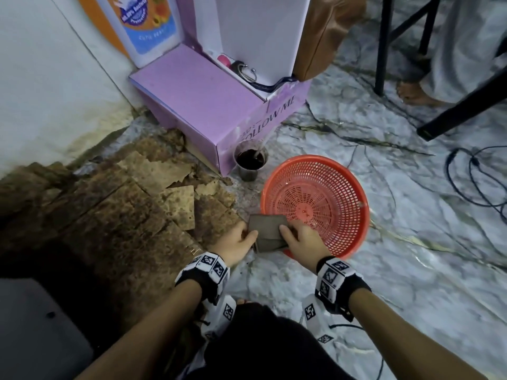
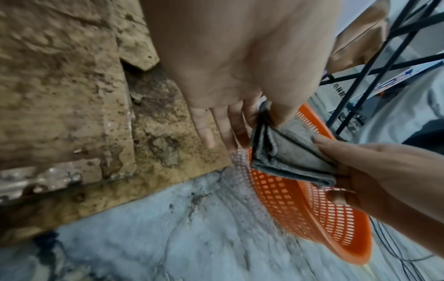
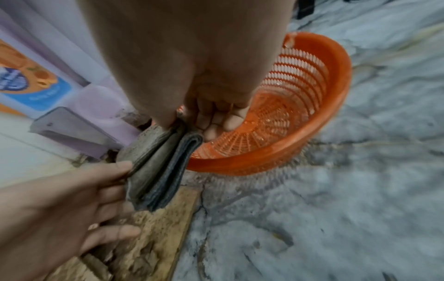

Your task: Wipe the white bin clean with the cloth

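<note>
A folded grey cloth point(image 1: 267, 233) hangs just above the floor, at the near-left rim of a round orange mesh basket point(image 1: 315, 158). My left hand point(image 1: 238, 239) pinches the cloth's left edge between thumb and fingers. My right hand point(image 1: 299, 237) grips its right side, thumb on top. In the left wrist view the cloth point(image 2: 288, 157) shows several folded layers between my left hand point(image 2: 257, 114) and my right hand point(image 2: 372, 171), over the basket point(image 2: 300, 209). The right wrist view shows the cloth point(image 3: 158, 161), right hand point(image 3: 190, 121), left hand point(image 3: 72, 199) and basket point(image 3: 331, 85). No white bin is in view.
A purple box point(image 1: 205, 105) stands behind, with a metal cup of dark liquid point(image 1: 251, 160) at its corner. Crumbling brown board point(image 1: 109, 215) covers the floor to the left. Black cables point(image 1: 472, 182), black frame legs point(image 1: 384, 45) and a person's bare foot point(image 1: 411, 91) lie to the right.
</note>
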A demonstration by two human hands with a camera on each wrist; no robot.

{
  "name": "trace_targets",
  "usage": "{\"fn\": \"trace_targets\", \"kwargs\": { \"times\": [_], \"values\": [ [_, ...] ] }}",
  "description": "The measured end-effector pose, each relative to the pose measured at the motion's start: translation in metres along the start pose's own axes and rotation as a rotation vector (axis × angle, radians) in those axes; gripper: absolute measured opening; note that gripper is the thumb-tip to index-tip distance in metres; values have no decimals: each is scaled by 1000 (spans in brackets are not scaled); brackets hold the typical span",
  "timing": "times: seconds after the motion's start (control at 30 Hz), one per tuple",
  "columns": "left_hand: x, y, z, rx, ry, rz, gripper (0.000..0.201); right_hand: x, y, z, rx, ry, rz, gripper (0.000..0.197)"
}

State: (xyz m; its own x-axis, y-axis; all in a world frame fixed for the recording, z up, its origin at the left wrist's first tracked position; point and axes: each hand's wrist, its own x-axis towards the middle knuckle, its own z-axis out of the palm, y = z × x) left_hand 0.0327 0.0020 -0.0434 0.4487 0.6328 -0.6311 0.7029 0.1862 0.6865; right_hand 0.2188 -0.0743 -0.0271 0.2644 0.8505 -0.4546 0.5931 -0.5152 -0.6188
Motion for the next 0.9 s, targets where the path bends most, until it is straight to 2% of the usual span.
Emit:
{"fn": "trace_targets", "kwargs": {
  "times": [0.13, 0.47, 0.6, 0.77, 0.9],
  "values": [
    [-28, 20, -21, -83, 42, 120, 50, -13, -27, -25, -39, 37, -150, 22],
    [-144, 92, -101, -125, 277, 391, 18, -77, -139, -105, -72, 54, -518, 33],
    [-202, 115, -127, -148, 390, 471, 13, -109, -188, -132, -52, -4, -621, 28],
    [-281, 123, -151, -168, 526, 533, 13, -165, -250, -150, -60, -23, -761, 30],
    [-347, 109, -167, -212, 668, 597, 9, -207, -298, -146, -68, -68, -830, 29]
  ]
}}
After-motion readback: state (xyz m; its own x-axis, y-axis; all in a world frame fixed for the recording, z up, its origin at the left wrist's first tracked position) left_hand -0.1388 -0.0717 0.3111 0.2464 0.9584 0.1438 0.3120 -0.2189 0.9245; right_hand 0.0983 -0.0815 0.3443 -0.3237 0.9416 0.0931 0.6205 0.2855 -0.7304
